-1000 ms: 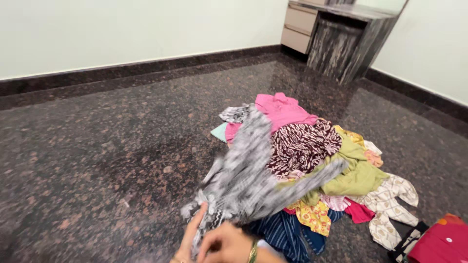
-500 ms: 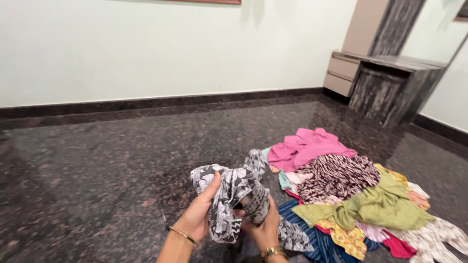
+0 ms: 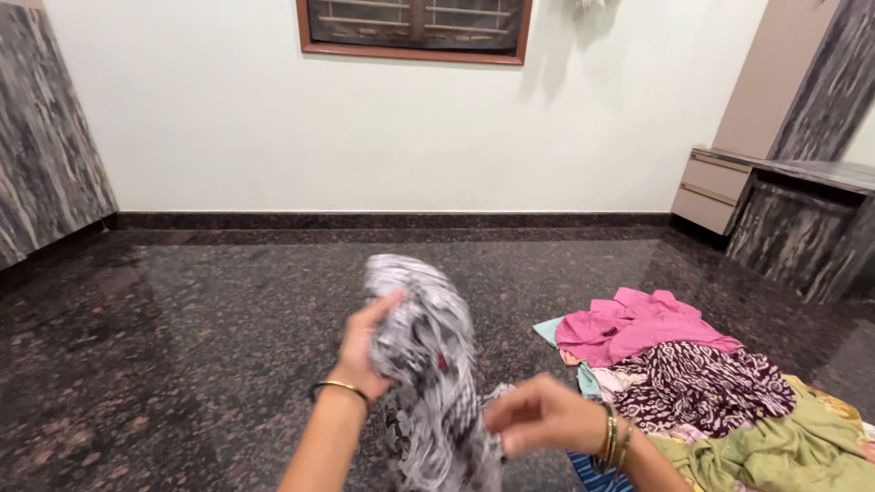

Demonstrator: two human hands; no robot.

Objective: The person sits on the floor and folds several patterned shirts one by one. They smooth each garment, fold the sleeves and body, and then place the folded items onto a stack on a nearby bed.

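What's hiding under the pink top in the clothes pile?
Under the pink top a light blue cloth pokes out at its left edge, and a dark patterned cloth lies against its near side. What lies beneath its middle is covered.

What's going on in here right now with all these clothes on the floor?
A person holds a bunched grey-and-white patterned cloth garment up above the dark speckled stone floor. The left hand grips its upper part and the right hand pinches it lower down. To the right lies a heap of clothes, with a pink top, a maroon-and-white printed piece and an olive-green garment on top.
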